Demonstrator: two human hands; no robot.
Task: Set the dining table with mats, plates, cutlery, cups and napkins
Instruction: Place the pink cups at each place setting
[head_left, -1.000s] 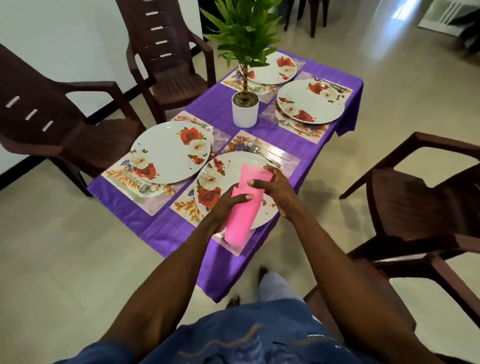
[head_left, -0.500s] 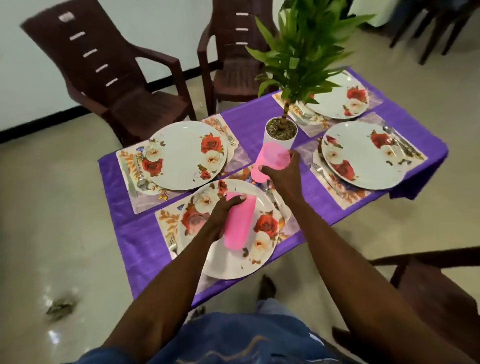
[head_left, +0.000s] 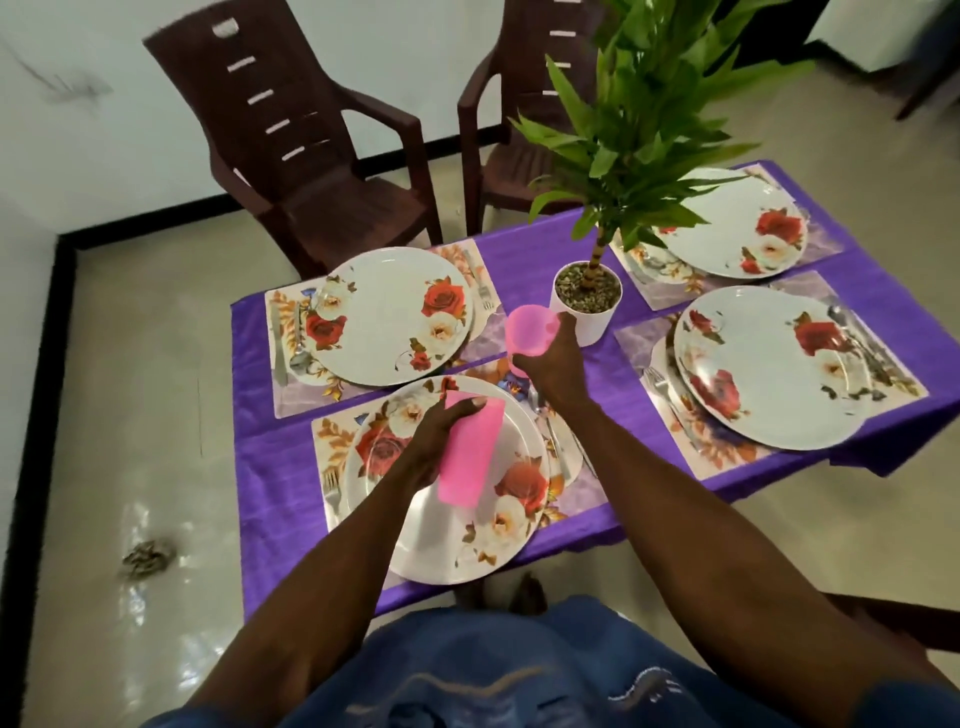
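— Pink plastic, both of them: your right hand (head_left: 553, 364) has its fingers wrapped round the single cup (head_left: 531, 338), mouth up, just beside the white plant pot (head_left: 587, 304) at the head of the near setting. Is it down yet?

— You can't tell from here; its base is hidden behind your hand. Your left hand (head_left: 434, 441) curls round the remaining stack of cups (head_left: 470, 454), held tilted above the near plate (head_left: 447, 480).

— How will they handle?

— Light and stiff, I'd judge, and unlikely to break, but smooth walls slip and an empty cup tips easily. Hold each one round the middle of its wall, as you do now, not by the rim.

— And the stack?

— Nested cups may stick; grip the outer one firmly while you draw the next free. Mind the plant's leaves and the cutlery (head_left: 569, 447) lying just right of the plate when you set it on the purple cloth (head_left: 280, 467).
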